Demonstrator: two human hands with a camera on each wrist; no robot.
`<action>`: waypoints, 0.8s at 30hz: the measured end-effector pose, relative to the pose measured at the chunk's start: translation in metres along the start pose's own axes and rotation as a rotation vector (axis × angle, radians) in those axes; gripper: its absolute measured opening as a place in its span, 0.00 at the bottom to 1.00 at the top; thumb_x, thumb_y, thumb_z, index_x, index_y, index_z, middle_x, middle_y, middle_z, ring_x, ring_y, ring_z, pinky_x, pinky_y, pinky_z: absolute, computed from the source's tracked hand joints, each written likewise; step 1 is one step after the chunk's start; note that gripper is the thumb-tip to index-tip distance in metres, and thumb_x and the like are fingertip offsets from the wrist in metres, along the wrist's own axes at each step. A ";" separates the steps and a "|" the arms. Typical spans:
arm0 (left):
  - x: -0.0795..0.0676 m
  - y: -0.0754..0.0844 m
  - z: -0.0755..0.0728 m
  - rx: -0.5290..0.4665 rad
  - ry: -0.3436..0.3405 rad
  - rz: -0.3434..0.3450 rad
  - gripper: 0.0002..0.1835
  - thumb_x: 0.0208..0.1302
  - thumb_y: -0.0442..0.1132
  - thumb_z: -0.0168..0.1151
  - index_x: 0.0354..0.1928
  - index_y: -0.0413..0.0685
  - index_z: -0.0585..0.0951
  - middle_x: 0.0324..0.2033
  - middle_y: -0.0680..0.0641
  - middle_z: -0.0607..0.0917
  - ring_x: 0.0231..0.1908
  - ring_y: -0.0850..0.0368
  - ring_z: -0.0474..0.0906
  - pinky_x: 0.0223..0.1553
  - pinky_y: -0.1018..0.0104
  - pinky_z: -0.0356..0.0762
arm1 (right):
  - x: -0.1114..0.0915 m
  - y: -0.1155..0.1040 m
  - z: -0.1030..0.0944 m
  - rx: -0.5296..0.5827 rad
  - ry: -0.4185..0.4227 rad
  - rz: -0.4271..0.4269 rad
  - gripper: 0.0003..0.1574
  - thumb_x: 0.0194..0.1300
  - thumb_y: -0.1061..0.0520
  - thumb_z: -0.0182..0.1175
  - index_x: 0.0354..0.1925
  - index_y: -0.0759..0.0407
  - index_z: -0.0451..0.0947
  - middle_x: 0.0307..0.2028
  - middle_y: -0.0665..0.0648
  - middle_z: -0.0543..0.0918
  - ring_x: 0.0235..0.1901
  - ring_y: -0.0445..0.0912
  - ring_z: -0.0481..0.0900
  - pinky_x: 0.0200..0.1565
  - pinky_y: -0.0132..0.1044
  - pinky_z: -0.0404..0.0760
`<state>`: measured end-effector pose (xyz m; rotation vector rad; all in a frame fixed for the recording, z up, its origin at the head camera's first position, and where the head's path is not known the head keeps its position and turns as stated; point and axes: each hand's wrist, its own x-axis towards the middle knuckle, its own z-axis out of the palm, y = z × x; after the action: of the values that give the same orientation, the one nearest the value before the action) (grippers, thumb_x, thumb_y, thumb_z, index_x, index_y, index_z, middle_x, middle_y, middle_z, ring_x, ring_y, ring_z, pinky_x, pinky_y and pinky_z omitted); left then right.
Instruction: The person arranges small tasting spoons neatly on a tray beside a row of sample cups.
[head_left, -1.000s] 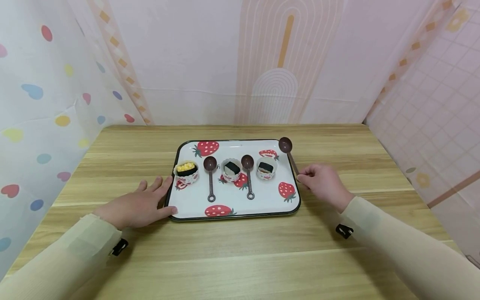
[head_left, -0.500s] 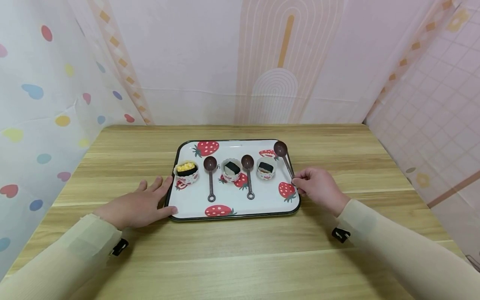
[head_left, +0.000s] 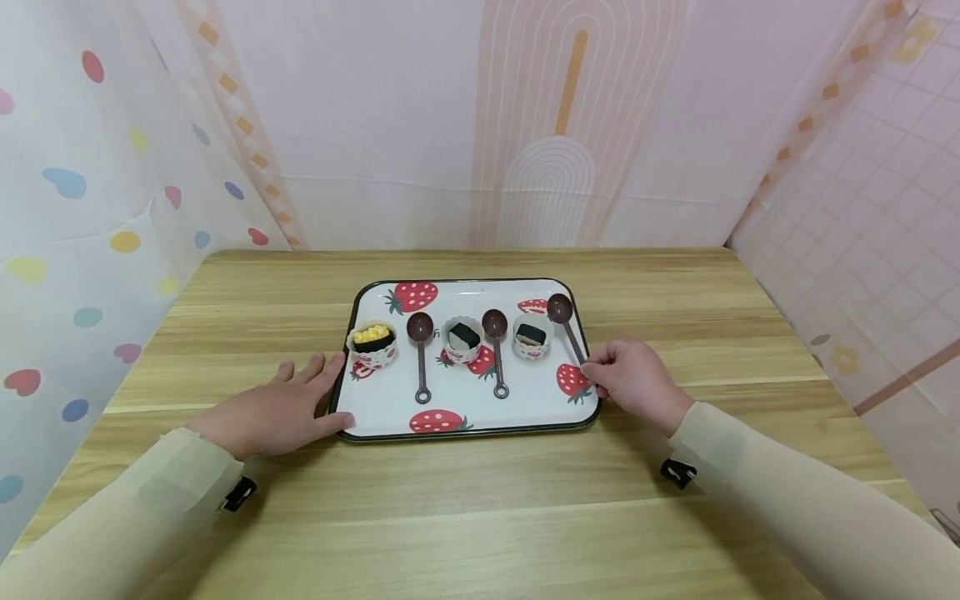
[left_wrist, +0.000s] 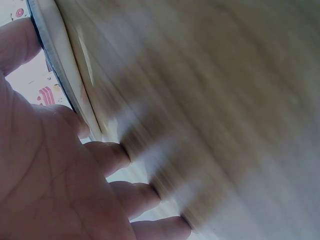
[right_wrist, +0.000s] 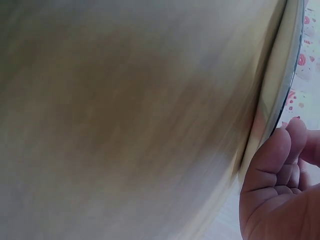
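In the head view my right hand [head_left: 633, 379] pinches the handle end of a brown round-bowled spoon [head_left: 559, 307] at the tray's right side. Its bowl lies over the upper right of the white strawberry-printed tray [head_left: 390, 417]; I cannot tell whether it touches. The right wrist view shows that hand's curled fingers [right_wrist: 272, 155] beside the tray rim, with the spoon hidden. My left hand [head_left: 273, 412] is spread at the tray's left edge, thumb on the rim. Two more brown spoons [head_left: 420, 327] lie on the tray, handles toward me.
Three paper cups stand on the tray: one with yellow-topped sushi [head_left: 375, 337], one with a black-banded piece [head_left: 464, 336] in the middle, one similar [head_left: 532, 335] at right. The wooden table [head_left: 480, 517] surrounds the tray. Printed curtains [head_left: 375, 125] hang behind and at the sides.
My right hand has brought the spoon left and toward me, from across the tray's right rim to inside it. My left hand and the other things have stayed put.
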<state>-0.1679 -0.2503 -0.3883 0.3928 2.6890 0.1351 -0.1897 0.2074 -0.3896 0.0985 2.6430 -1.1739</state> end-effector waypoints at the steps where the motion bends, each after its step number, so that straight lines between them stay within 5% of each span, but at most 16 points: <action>1: 0.000 0.000 0.000 0.001 0.000 0.001 0.59 0.71 0.77 0.50 0.85 0.40 0.45 0.80 0.22 0.50 0.73 0.08 0.45 0.63 0.19 0.65 | 0.000 0.000 0.000 0.003 -0.002 0.004 0.09 0.73 0.56 0.64 0.38 0.61 0.85 0.23 0.54 0.83 0.23 0.43 0.75 0.25 0.33 0.72; 24: 0.001 0.000 0.000 0.007 0.005 -0.001 0.60 0.70 0.77 0.49 0.84 0.39 0.46 0.80 0.22 0.51 0.73 0.09 0.46 0.62 0.19 0.67 | -0.003 -0.005 0.007 -0.063 -0.007 0.025 0.10 0.71 0.55 0.65 0.38 0.60 0.88 0.26 0.54 0.84 0.25 0.45 0.76 0.27 0.35 0.74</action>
<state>-0.1686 -0.2501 -0.3885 0.3942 2.6953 0.1263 -0.1865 0.1988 -0.3895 0.1158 2.6613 -1.0803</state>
